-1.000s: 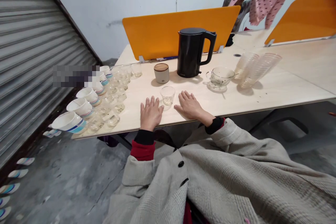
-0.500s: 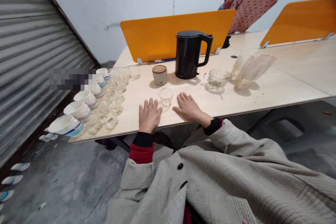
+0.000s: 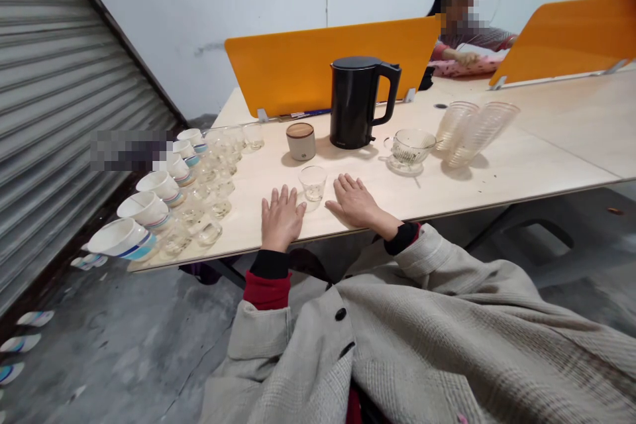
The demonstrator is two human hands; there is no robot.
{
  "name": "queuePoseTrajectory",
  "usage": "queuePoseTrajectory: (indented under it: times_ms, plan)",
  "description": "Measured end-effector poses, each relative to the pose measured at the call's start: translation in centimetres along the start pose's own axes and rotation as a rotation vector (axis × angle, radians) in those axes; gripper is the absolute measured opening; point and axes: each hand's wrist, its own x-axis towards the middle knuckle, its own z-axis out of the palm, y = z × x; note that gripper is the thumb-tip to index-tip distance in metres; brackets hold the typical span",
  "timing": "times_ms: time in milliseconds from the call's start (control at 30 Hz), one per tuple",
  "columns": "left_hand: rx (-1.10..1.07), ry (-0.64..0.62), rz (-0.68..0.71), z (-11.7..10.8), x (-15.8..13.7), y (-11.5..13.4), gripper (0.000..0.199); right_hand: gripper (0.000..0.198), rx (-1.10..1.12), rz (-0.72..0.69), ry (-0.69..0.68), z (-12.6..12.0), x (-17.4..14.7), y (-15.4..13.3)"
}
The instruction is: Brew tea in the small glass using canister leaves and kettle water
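My left hand (image 3: 282, 217) lies flat on the pale wooden table (image 3: 501, 159), palm down with fingers spread. My right hand (image 3: 354, 201) rests the same way to its right. Between them stands a small clear plastic cup (image 3: 313, 183) with a little something in its bottom; neither hand grips it. Behind the cup are a grey canister (image 3: 301, 142) with a wooden lid and a black electric kettle (image 3: 352, 106). Right of the kettle, a glass cup (image 3: 410, 148) with a handle holds dark green bits, perhaps tea leaves.
Two leaning stacks of clear plastic cups (image 3: 481, 136) stand on the right. Rows of paper cups (image 3: 144, 209) and filled clear cups (image 3: 207, 232) line the left end. Orange dividers (image 3: 288, 69) edge the back, where a person (image 3: 470, 40) leans over pink dotted cloth (image 3: 450, 68).
Across the table, the person has lowered the raised pink cloth onto the surface and now bends over it. My hands and the cup between them stay put; the view shifts very slightly.
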Motion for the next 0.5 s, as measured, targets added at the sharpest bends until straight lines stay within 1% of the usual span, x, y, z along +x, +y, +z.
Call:
queuePoseTrajectory:
  times_ms: [300, 500]
  plan:
    - [0.009, 0.016, 0.005, 0.29, 0.11, -0.1, 0.065, 0.079, 0.001, -0.01, 0.027, 0.2, 0.07, 0.07]
    - [0.021, 0.015, 0.004, 0.37, 0.19, -0.17, 0.065, 0.08, -0.002, -0.005, 0.017, 0.17, 0.11, 0.03]
